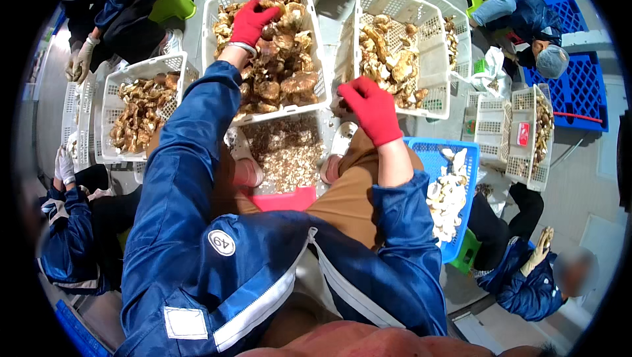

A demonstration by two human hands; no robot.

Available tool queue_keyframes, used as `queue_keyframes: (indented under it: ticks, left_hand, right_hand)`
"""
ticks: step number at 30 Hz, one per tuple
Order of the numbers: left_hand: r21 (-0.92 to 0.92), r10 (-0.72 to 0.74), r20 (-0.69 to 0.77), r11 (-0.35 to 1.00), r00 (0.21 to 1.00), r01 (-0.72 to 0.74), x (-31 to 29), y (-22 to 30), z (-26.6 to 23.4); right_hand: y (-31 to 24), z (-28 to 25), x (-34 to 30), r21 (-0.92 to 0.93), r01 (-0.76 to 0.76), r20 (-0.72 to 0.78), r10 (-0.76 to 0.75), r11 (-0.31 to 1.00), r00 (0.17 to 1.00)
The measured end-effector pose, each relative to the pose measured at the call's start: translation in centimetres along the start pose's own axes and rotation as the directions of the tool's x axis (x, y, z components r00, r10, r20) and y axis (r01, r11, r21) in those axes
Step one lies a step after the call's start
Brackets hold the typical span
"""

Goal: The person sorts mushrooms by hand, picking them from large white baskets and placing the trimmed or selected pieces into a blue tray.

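My left hand (252, 26), in a red glove, reaches into a white slatted crate (209, 34) heaped with brown mushrooms. Its fingers curl around a mushroom (289, 14) near the far side of the heap. To the right of that crate, my right hand (373, 110), also red-gloved, hovers above my right knee. Its fingers are pressed together, and a small dark bit shows at their tips; what it is cannot be made out. By my right thigh lies a blue basket (464, 192) with pale, trimmed mushroom pieces (447, 199).
Brown and pale scraps (286, 153) cover the floor between my feet. A second white crate (431, 47) of mushrooms stands right, another crate (108, 136) left. Several people in blue jackets sit around. Blue plastic crates (579, 87) stand far right.
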State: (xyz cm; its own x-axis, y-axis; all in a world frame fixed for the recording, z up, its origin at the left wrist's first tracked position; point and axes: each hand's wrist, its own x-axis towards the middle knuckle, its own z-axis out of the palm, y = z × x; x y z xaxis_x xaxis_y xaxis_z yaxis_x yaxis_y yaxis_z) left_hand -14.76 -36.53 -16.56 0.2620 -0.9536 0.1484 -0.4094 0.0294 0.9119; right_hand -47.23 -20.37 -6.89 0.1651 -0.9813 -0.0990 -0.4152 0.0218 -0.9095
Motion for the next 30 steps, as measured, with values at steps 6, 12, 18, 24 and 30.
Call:
queue_keyframes:
  ticks: [6, 12, 18, 24, 30]
  left_hand:
    - [-0.541, 0.268, 0.243, 0.835, 0.932, -0.099, -8.3, 8.3, -4.3]
    - [-0.281, -0.028, 0.653, 0.919, 0.757, 0.277, -22.8, 11.1, -6.9]
    - [-0.263, -0.120, 0.767, 0.837, 0.630, 0.479, -29.6, 13.0, -7.3]
    - [-0.156, -0.151, 0.794, 0.886, 0.588, 0.437, -31.2, 13.0, -7.9]
    - [-0.121, -0.195, 0.855, 0.826, 0.481, 0.551, -31.6, 13.9, -7.9]
  right_hand:
    - [1.5, -2.2, -1.6, 0.222, -0.046, -0.034, 0.055, 0.974, 0.998]
    - [1.0, 0.9, -5.3, 0.209, 0.139, -0.022, -0.137, 0.968, 0.990]
    - [-1.2, 4.8, -10.9, 0.069, 0.491, 0.161, -0.496, 0.868, 0.854]
    - [-2.6, 5.3, -13.7, 0.116, 0.485, 0.238, -0.498, 0.867, 0.834]
    - [-2.5, 4.4, -14.5, 0.145, 0.271, 0.228, -0.299, 0.951, 0.927]
